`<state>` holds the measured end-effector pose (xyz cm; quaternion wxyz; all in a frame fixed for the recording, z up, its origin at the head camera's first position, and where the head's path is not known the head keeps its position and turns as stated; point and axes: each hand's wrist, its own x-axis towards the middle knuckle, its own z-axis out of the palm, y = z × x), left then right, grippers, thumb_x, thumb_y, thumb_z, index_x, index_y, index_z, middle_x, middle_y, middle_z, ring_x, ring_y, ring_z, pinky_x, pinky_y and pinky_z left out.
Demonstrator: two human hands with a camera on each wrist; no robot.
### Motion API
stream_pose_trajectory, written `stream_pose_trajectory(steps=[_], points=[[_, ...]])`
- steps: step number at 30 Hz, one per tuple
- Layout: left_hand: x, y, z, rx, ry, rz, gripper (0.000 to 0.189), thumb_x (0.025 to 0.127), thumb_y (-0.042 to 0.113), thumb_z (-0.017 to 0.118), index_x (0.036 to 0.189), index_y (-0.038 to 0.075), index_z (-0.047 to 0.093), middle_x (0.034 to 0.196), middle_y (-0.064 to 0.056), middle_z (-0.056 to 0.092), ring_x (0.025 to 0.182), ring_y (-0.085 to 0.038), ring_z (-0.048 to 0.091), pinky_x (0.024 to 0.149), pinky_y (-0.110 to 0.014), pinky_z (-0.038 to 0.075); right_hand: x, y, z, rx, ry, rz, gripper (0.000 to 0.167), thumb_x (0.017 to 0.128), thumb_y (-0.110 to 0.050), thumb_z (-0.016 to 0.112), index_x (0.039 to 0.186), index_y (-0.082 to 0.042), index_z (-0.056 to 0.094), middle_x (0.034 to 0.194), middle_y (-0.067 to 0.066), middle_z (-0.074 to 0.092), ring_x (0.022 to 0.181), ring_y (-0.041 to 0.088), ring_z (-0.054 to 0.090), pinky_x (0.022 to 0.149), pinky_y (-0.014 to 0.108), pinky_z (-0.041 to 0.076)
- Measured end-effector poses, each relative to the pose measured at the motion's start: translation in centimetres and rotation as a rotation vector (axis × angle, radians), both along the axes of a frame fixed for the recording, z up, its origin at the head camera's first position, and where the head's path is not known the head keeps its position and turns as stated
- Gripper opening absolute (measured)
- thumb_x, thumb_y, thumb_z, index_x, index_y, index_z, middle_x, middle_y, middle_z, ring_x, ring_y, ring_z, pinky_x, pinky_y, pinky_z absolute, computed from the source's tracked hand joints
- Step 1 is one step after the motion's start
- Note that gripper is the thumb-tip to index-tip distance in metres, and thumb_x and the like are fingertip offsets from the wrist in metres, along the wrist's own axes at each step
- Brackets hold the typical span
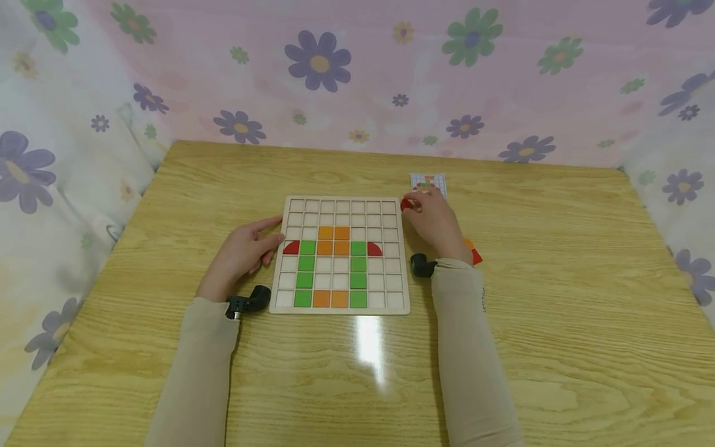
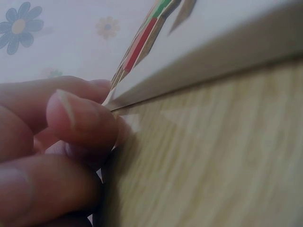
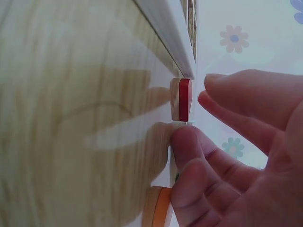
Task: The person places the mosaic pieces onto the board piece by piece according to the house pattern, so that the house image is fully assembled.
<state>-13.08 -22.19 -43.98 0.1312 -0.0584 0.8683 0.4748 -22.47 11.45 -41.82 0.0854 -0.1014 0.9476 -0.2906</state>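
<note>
A wooden grid board (image 1: 340, 311) lies on the table with green squares (image 1: 305, 264), orange squares (image 1: 334, 240) and two red quarter-round pieces (image 1: 375, 249) set in its cells. My left hand (image 1: 243, 248) rests at the board's left edge, thumb and forefinger tips right at the rim. Beside the upper right corner, my right hand (image 1: 432, 220) is at another red piece (image 1: 406, 204). In the right wrist view this red block (image 3: 183, 100) lies on the table, thumb and forefinger spread apart around it, other fingers bent close by.
Behind my right hand lies a small picture card (image 1: 436, 181) showing a gridded coloured pattern. Loose orange (image 1: 469, 243) and red (image 1: 476, 256) pieces lie by the right wrist, partly hidden. Flowered cloth (image 1: 380, 112) hangs behind the wooden table (image 1: 558, 279) and at its sides.
</note>
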Motion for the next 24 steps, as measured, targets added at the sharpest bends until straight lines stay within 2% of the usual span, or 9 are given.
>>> stream_pose_trajectory(steps=[7, 12, 19, 24], points=[[-0.02, 0.07, -0.01, -0.005, -0.001, 0.012, 0.048, 0.088, 0.042, 0.053, 0.133, 0.031, 0.041, 0.056, -0.009, 0.052, 0.034, -0.014, 0.034, 0.033, -0.031, 0.033, 0.05, -0.27, 0.11, 0.075, -0.016, 0.012, 0.036, 0.089, -0.017, 0.050, 0.125, -0.015, 0.053, 0.123, 0.017, 0.037, 0.098, 0.030, 0.046, 0.082, 0.045, 0.041], [0.00, 0.10, 0.10, 0.009, -0.014, 0.017, 0.048, 0.088, 0.042, 0.053, 0.133, 0.031, 0.041, 0.056, -0.009, 0.051, 0.034, -0.014, 0.034, 0.033, -0.031, 0.033, 0.12, -0.23, -0.05, 0.086, -0.014, 0.019, 0.035, 0.088, -0.015, 0.052, 0.122, -0.015, 0.054, 0.119, 0.016, 0.038, 0.095, 0.028, 0.047, 0.079, 0.044, 0.041], [0.07, 0.16, 0.37, -0.007, 0.003, 0.004, 0.049, 0.088, 0.042, 0.053, 0.133, 0.030, 0.041, 0.056, -0.009, 0.050, 0.033, -0.015, 0.035, 0.034, -0.031, 0.031, -0.07, -0.07, 0.01, 0.106, 0.007, 0.055, 0.030, 0.085, -0.011, 0.057, 0.115, -0.010, 0.057, 0.109, 0.013, 0.055, 0.096, 0.027, 0.050, 0.083, 0.043, 0.040], [0.13, 0.18, 0.36, -0.004, 0.000, 0.003, 0.049, 0.088, 0.041, 0.053, 0.134, 0.030, 0.041, 0.056, -0.009, 0.050, 0.034, -0.015, 0.035, 0.034, -0.031, 0.032, 0.04, 0.08, 0.23, 0.101, -0.046, 0.057, 0.030, 0.085, -0.012, 0.061, 0.115, -0.010, 0.058, 0.105, 0.012, 0.057, 0.092, 0.026, 0.049, 0.084, 0.041, 0.040]])
